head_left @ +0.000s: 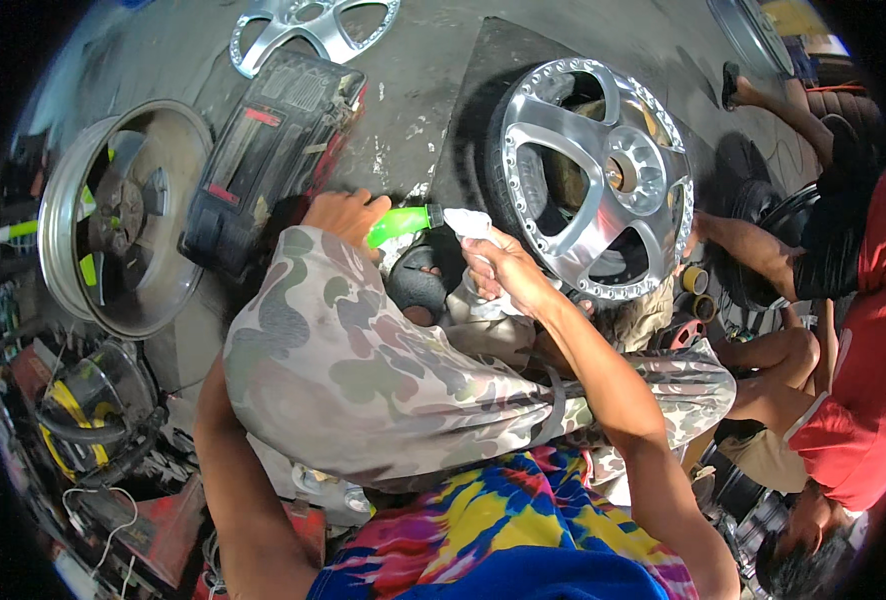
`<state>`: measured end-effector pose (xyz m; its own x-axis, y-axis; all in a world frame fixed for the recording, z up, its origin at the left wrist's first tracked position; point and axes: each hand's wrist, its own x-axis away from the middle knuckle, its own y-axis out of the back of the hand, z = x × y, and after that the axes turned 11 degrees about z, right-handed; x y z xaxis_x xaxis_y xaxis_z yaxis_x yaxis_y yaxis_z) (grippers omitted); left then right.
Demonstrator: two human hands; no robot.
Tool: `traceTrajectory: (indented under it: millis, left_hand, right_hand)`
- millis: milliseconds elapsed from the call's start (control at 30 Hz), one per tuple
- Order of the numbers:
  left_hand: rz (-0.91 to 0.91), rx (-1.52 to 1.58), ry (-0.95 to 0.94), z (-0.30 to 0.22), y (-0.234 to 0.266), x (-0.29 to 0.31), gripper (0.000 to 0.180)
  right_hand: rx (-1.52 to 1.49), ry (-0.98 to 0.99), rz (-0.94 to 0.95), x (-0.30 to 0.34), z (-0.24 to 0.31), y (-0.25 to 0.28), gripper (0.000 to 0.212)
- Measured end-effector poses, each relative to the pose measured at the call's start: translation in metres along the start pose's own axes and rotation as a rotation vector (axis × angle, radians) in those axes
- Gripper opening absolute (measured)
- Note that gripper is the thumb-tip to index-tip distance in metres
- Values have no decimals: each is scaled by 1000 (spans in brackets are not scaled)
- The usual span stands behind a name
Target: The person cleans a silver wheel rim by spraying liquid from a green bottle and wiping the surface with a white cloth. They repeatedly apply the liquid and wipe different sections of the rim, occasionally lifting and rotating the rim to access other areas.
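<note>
My left hand (348, 217) is wrapped round a bright green squeeze bottle (397, 226), tipped sideways with its dark cap toward the right. A white cloth (468, 222) is pinched in my right hand (508, 268), right at the bottle's cap; I cannot tell whether the two touch. Just beyond my right hand a polished silver wheel rim (588, 215) leans up, its spokes facing me and small bolts all round its edge. My knee, in camouflage trousers, hides part of my left hand and wrist.
A black toolbox (268, 160) with red latches lies beyond my left hand. Left of it stands a dull wheel rim (63, 225); another silver rim (313, 40) is on the floor at the far side. A person in a red shirt (858, 420) sits close at the right, one arm near the polished rim.
</note>
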<state>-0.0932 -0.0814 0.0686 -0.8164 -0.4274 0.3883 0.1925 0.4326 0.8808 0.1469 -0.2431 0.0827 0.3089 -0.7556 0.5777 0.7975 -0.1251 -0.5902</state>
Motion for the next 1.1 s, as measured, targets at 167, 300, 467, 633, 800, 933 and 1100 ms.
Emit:
traceTrajectory:
  millis: [167, 300, 467, 633, 800, 933, 1100]
  left_hand:
    - [-24, -42, -16, -1, 8, 1, 46]
    - [-6, -58, -12, -5, 13, 0, 47]
    - [57, -96, -1, -6, 17, -2, 46]
    - [-13, 56, -64, 2, 1, -11, 46]
    - [-115, 360, -52, 1, -36, -28, 51]
    - [-403, 661, -17, 11, -79, -44, 50]
    - [-538, 831, 104, 24, -112, -99, 49]
  right_hand:
    - [-104, 8, 63, 6, 7, -3, 11]
    - [-161, 20, 98, 8, 5, 1, 8]
    - [-154, 15, 92, 8, 2, 3, 11]
    - [-152, 34, 76, 9, 5, 0, 9]
    - [-12, 37, 13, 9, -1, -7, 15]
    - [112, -19, -52, 40, 7, -22, 30]
    - [783, 34, -145, 121, 22, -16, 42]
